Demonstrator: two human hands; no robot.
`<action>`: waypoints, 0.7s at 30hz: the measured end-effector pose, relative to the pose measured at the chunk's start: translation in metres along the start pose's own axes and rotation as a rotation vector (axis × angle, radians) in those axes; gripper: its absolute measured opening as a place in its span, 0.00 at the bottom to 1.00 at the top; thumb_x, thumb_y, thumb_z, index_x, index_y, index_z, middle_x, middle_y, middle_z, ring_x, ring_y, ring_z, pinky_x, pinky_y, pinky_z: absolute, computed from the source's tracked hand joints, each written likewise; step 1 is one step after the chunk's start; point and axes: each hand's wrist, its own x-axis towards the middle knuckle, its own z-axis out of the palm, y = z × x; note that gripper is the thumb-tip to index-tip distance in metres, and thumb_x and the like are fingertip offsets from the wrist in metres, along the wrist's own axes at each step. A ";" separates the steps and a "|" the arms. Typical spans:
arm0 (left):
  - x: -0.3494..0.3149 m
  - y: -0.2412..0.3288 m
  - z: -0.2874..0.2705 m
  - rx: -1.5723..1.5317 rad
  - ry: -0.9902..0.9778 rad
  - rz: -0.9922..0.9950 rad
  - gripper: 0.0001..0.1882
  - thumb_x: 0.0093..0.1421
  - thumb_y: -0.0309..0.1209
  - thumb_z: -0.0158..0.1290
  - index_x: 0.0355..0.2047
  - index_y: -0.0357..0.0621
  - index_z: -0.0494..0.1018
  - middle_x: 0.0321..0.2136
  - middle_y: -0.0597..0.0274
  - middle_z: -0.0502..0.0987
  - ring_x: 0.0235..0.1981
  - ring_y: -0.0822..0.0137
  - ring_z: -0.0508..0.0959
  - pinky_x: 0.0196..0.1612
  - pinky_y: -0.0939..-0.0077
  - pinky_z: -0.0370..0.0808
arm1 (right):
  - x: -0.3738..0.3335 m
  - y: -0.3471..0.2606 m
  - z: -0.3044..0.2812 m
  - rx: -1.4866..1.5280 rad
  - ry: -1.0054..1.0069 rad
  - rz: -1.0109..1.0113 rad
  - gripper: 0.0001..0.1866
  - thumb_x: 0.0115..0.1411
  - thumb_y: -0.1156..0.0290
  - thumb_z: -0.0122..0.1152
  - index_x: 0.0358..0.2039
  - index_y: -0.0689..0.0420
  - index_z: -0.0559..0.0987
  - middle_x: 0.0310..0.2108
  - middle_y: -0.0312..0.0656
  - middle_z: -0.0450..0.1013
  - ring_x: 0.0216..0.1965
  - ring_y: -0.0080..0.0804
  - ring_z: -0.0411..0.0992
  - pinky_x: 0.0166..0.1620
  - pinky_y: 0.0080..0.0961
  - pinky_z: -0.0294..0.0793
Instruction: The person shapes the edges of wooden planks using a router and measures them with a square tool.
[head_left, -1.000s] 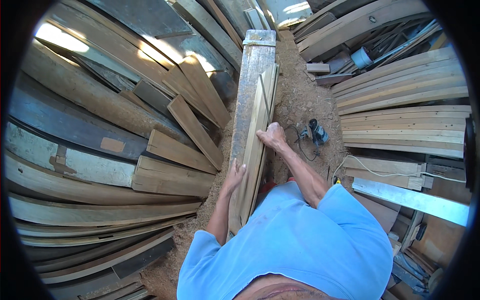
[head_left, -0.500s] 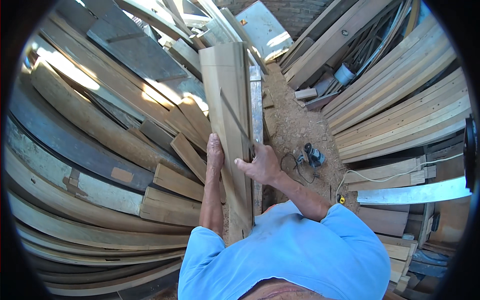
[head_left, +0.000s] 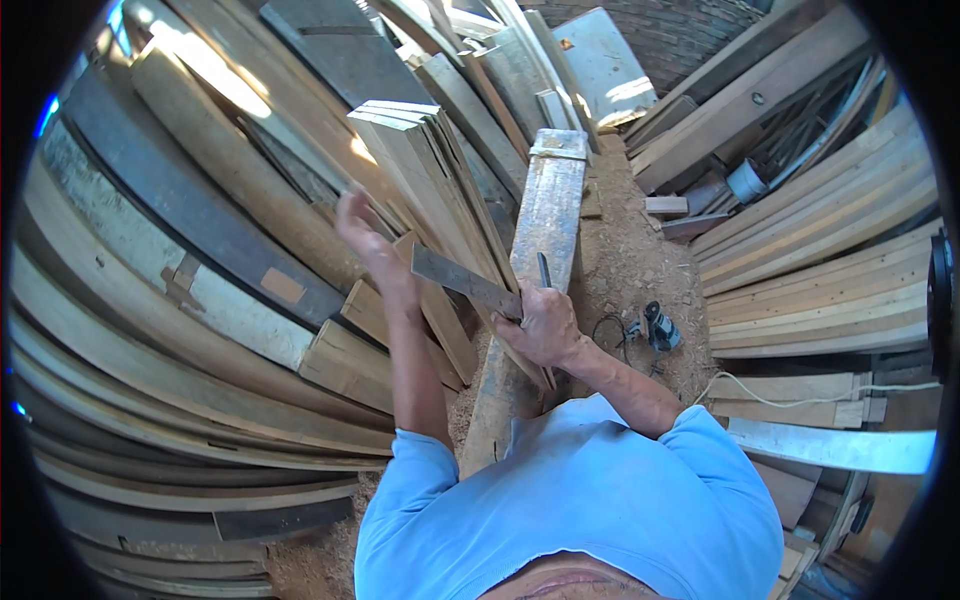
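Several pale boards [head_left: 415, 185] stand together on edge in a tilted bundle in front of me, their end grain catching light at the far end. My right hand [head_left: 545, 325] is closed at the near part of the bundle, gripping a flat metal blade [head_left: 465, 283] like that of a carpenter's square. A thin dark pencil-like stick [head_left: 543, 268] juts up from the same hand; its lower part is hidden. Left of the bundle, my left hand [head_left: 370, 240] is raised off the wood, slightly blurred, with its fingers apart and nothing in them.
A worn plank bench [head_left: 550, 200] runs away from me beneath the boards. On the shavings-covered floor [head_left: 620, 255] to the right sits a corded power tool [head_left: 660, 328]. Stacked planks [head_left: 830, 290] line the right side, and long curved boards [head_left: 200, 330] crowd the left.
My left hand has let go of the boards and moved up and left. The bundle has turned and leaned left, uncovering the bench. The blade in my right hand has swung flatter.
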 end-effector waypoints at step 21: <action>0.036 0.157 0.048 0.425 -0.349 0.687 0.40 0.70 0.60 0.30 0.34 0.36 0.81 0.33 0.51 0.81 0.40 0.54 0.79 0.49 0.63 0.69 | -0.037 -0.016 -0.162 0.046 0.009 -0.135 0.11 0.72 0.66 0.55 0.36 0.60 0.76 0.22 0.46 0.75 0.24 0.45 0.79 0.29 0.39 0.75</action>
